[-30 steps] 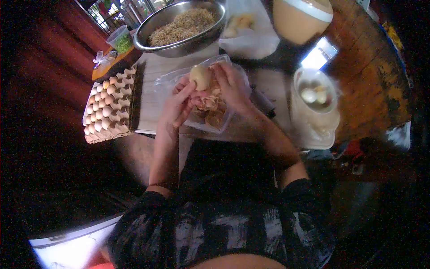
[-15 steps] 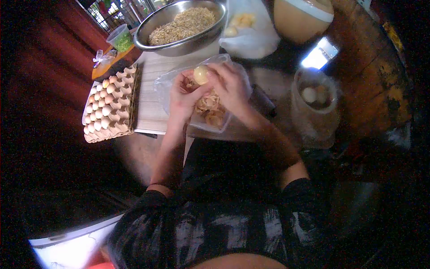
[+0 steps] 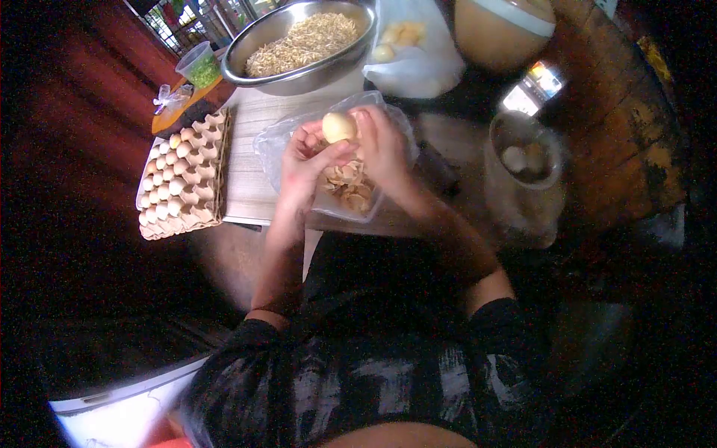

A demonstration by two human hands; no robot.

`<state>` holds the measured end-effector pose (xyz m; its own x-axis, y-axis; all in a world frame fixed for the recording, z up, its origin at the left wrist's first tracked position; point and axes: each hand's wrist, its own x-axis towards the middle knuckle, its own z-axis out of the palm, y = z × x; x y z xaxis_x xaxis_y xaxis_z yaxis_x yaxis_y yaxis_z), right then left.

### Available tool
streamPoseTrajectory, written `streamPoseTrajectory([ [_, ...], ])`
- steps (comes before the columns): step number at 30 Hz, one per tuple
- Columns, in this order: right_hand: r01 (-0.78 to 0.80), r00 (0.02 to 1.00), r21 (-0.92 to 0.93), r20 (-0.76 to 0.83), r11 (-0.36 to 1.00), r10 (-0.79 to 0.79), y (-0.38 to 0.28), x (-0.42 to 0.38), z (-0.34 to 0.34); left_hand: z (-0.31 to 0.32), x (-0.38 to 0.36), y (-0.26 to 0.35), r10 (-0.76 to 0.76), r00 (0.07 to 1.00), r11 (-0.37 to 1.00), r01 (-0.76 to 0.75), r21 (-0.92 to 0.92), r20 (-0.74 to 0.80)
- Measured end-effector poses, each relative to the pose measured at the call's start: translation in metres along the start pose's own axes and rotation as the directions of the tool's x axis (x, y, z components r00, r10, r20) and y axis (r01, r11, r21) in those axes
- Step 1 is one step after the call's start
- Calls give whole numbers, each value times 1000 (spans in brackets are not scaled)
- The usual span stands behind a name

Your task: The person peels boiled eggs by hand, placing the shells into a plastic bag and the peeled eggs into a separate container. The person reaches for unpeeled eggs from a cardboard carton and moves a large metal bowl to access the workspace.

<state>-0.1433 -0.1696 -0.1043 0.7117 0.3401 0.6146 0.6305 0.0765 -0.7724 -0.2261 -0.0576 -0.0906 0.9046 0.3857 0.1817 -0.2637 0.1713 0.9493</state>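
A pale, smooth peeled egg [image 3: 339, 128] is held above a clear plastic bag [image 3: 272, 149] that bears several brown shell pieces [image 3: 349, 188]. My left hand [image 3: 308, 158] grips the egg from the left and below, thumb and fingers closed round it. My right hand [image 3: 382, 142] touches the egg's right side with its fingers, slightly blurred; its palm is hidden.
An egg tray [image 3: 179, 179] stands at the left. A metal bowl of small pale pieces [image 3: 302, 48], a white bag with peeled eggs [image 3: 418, 67] and a brown pot [image 3: 502, 33] are behind. A phone [image 3: 532, 88] and a clear tub with eggs [image 3: 525, 158] lie right.
The egg has turned and shows more of its pale surface between my fingers. My right hand's fingers have shifted slightly. The phone's screen shows a different picture.
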Motion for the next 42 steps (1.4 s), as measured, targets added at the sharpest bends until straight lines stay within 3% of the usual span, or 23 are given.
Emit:
streamPoseTrajectory([
  [2, -14, 1000, -9, -4, 1000, 14, 2, 2, -2, 0, -2, 6, -48, 999, 998, 48, -42, -1],
  [7, 163, 985, -34, 68, 986, -161, -3, 0, -1, -7, -3, 7, -127, 991, 978, 119, -169, -32],
  [11, 116, 986, 37, 112, 993, -120, -14, 0, -1, -15, -1, 4, -147, 983, 984, 134, -114, -111],
  [16, 97, 995, -2, 26, 995, -97, -7, 0, 0, -16, -2, 5, -150, 974, 987, 136, -90, -170],
  [23, 59, 997, -185, 59, 981, -49, 10, 5, -3, -22, 1, 12, -156, 987, 970, 147, -194, -30],
  [25, 330, 944, -246, 75, 912, -321, 2, 9, -6, -15, -1, 14, -131, 990, 984, 122, -131, -60],
  [29, 213, 976, -207, 101, 955, -195, -11, 3, -6, -2, -4, 8, -26, 997, 998, 30, 53, -79],
  [31, 90, 988, -151, 137, 984, -70, -14, 2, -7, 1, -4, 3, -23, 997, 999, 26, 38, -77],
  [34, 173, 980, -146, 129, 974, -154, -8, 1, -3, 2, -4, 3, -38, 997, 999, 39, 18, -65],
  [38, 143, 988, -118, 84, 983, -133, -5, -1, -1, -2, -3, 3, -99, 994, 993, 102, 53, -46],
  [41, 164, 985, -180, 74, 970, -153, -6, -1, -1, -8, -2, 0, -67, 998, 995, 68, 68, -20],
  [42, 105, 993, -161, 65, 981, -96, -4, -1, 0, -8, -3, 2, -64, 998, 995, 66, 69, -24],
])
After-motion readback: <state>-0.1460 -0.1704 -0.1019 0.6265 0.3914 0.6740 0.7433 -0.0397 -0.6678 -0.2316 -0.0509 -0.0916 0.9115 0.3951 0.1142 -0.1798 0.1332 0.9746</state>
